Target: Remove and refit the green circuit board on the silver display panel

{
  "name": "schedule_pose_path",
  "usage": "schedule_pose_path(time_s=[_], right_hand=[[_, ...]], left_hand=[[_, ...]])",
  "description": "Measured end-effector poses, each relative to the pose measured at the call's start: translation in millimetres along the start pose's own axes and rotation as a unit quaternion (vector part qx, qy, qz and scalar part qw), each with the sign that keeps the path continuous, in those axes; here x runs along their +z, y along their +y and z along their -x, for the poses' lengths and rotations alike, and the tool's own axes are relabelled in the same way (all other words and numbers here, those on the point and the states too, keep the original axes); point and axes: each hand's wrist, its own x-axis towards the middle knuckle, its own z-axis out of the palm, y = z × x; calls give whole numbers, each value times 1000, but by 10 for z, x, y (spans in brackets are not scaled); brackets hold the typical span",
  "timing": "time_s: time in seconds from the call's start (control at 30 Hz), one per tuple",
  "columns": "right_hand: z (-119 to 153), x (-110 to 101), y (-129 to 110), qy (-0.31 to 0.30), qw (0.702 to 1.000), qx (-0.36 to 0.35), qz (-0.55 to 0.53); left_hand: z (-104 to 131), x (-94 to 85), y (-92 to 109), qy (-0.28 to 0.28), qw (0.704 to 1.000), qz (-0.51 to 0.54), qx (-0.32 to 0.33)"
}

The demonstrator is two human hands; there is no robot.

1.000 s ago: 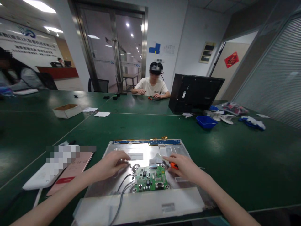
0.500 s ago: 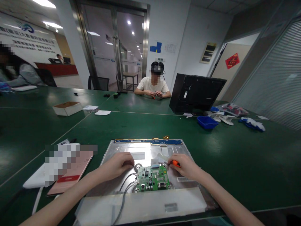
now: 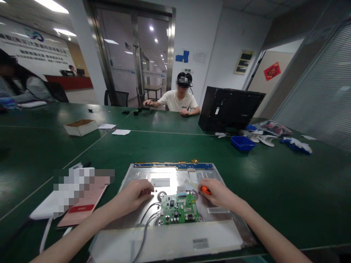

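A metal-backed display panel (image 3: 131, 210) lies in front of me on the green table, with a green circuit board (image 3: 179, 208) at its middle and a blue strip board (image 3: 172, 166) along its far edge. My right hand (image 3: 215, 190) is closed on an orange-handled tool (image 3: 206, 190) just beyond the board's right corner. Left of the board, my left hand (image 3: 139, 193) hovers over or rests on the panel, fingers curled and slightly apart, with nothing visible in it. Grey cables (image 3: 145, 233) run from the board's left side toward me.
Left of the panel lie a pink booklet (image 3: 90, 201) and a white item (image 3: 46, 204). Farther off are a cardboard box (image 3: 80, 128), a blue tray (image 3: 243, 143), a black monitor (image 3: 230, 109) and gloves (image 3: 296, 145). A person (image 3: 181, 98) sits across the table.
My left hand has drawn slightly left, away from the round fitting, and its fingers have parted. The person across has stretched one arm out to the picture's left.
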Motion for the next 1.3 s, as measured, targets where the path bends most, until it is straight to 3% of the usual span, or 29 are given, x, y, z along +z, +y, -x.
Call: schedule_pose_path(time_s=[0.23, 0.5, 0.77, 1.0, 1.3], right_hand=[[-22, -22, -6, -1, 1000, 0, 3], [-41, -20, 2, -16, 999, 10, 27], [-104, -41, -99, -12, 999, -3, 48], [-404, -70, -429, -13, 996, -58, 63], [-976, 135, -779, -42, 984, -140, 98]], left_hand=[[115, -34, 202, -33, 999, 32, 9], [83, 25, 193, -65, 995, 50, 50], [77, 138, 185, -61, 995, 57, 62], [71, 202, 173, -49, 994, 50, 81], [89, 231, 165, -31, 997, 49, 50]])
